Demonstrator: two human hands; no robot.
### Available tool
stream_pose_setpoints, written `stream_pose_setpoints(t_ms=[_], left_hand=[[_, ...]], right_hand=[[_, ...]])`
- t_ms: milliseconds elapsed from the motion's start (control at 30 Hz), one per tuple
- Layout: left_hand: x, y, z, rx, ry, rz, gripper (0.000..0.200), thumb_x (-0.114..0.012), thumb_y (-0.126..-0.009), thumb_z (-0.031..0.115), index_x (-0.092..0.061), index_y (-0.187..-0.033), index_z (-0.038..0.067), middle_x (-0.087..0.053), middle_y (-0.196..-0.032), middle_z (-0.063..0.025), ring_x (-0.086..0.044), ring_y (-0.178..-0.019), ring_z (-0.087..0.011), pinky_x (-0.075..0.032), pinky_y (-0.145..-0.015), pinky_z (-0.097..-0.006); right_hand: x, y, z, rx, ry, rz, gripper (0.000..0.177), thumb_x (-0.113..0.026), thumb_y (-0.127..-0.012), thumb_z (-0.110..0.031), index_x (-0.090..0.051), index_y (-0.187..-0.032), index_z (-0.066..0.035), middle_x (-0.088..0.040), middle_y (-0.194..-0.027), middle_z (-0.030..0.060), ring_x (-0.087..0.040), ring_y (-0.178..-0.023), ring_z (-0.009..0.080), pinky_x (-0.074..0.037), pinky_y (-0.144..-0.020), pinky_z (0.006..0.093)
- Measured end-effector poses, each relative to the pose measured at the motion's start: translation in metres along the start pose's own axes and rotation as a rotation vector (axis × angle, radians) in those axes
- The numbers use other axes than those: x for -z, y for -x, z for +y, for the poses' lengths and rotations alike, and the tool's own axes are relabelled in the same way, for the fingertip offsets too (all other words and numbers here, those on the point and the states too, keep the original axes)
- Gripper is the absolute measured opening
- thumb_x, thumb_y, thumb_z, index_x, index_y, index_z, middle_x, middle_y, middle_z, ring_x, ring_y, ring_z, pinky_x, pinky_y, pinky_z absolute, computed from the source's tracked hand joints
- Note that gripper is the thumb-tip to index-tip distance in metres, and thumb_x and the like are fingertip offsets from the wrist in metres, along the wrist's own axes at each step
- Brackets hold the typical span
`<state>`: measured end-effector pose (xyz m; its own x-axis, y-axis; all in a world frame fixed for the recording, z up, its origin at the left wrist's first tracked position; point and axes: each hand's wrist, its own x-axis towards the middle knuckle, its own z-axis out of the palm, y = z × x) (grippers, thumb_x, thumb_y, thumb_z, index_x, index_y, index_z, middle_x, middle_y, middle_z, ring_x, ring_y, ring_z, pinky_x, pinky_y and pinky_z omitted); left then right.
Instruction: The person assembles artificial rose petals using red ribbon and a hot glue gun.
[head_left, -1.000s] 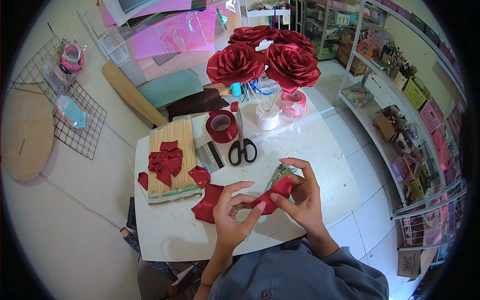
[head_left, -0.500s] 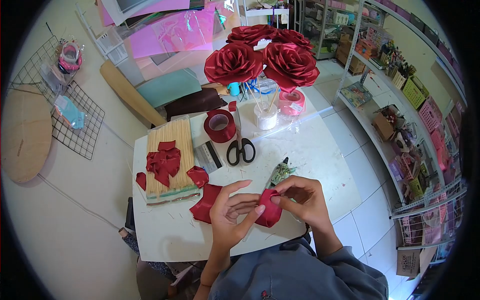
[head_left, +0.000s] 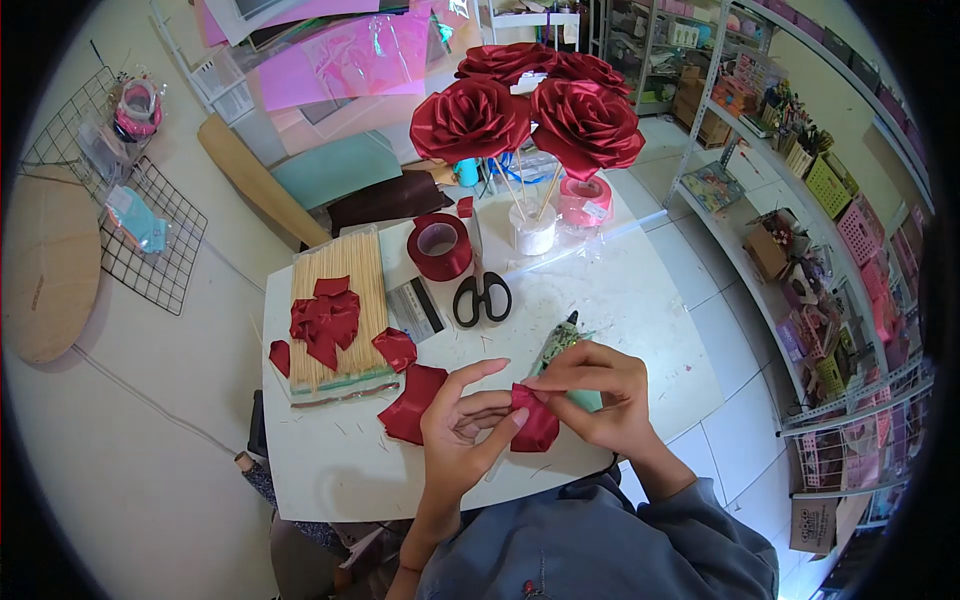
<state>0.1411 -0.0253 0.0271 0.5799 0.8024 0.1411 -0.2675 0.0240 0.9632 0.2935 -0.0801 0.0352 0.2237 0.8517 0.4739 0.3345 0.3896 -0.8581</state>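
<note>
Both hands meet over the near edge of a white table (head_left: pixel 640 310). My left hand (head_left: pixel 462 425) and my right hand (head_left: pixel 598 392) pinch a folded piece of red satin ribbon (head_left: pixel 536 423) between their fingertips. A glue gun (head_left: pixel 558 342) lies just behind my right hand, partly hidden by it. More cut red ribbon pieces (head_left: pixel 412 402) lie to the left of my left hand.
A pack of wooden skewers (head_left: pixel 338 300) holds a pile of red ribbon pieces (head_left: pixel 325 320). Black scissors (head_left: pixel 482 295), a red ribbon roll (head_left: pixel 440 246), a pink ribbon roll (head_left: pixel 584 200) and a white cup (head_left: pixel 533 230) with red satin roses (head_left: pixel 470 120) stand behind. Shelves line the right.
My right hand came down and toward me, folding the ribbon piece into a tighter bundle. The glue gun behind it is now uncovered.
</note>
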Motion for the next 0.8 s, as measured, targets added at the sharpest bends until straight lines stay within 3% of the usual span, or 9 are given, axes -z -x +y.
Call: stream_pose_setpoints(t_ms=[167,633,800], left_hand=[[0.001,0.0,0.0,0.012,0.047,-0.002,0.046,-0.057,-0.071,-0.011,-0.039,-0.113,-0.005,-0.06,-0.083,-0.0144,-0.058,-0.081,-0.0144,-0.047,-0.074,-0.023],[0.0,0.001,0.004,-0.037,0.118,0.0,0.052,-0.056,-0.071,-0.01,-0.031,-0.116,-0.003,-0.06,-0.082,-0.0153,-0.059,-0.078,-0.0144,-0.046,-0.074,-0.024],[0.001,0.002,0.002,-0.025,0.217,0.108,0.045,-0.057,-0.072,-0.008,-0.034,-0.11,-0.001,-0.059,-0.071,-0.0112,-0.055,-0.065,-0.0083,-0.039,-0.06,-0.0169]], right_hand=[[0.006,-0.004,0.001,0.278,0.177,-0.094,0.026,-0.061,-0.056,0.006,-0.065,-0.079,-0.006,-0.055,-0.073,0.0062,-0.053,-0.062,0.0173,-0.044,-0.056,0.0244],[0.012,-0.005,-0.002,0.482,0.338,-0.244,0.034,-0.061,-0.054,0.001,-0.062,-0.087,-0.003,-0.053,-0.076,0.0081,-0.053,-0.067,0.0218,-0.046,-0.056,0.0287],[0.008,-0.003,0.0,0.556,0.395,-0.262,0.037,-0.06,-0.053,-0.001,-0.061,-0.09,-0.003,-0.052,-0.075,0.0082,-0.054,-0.067,0.0217,-0.047,-0.055,0.0284]])
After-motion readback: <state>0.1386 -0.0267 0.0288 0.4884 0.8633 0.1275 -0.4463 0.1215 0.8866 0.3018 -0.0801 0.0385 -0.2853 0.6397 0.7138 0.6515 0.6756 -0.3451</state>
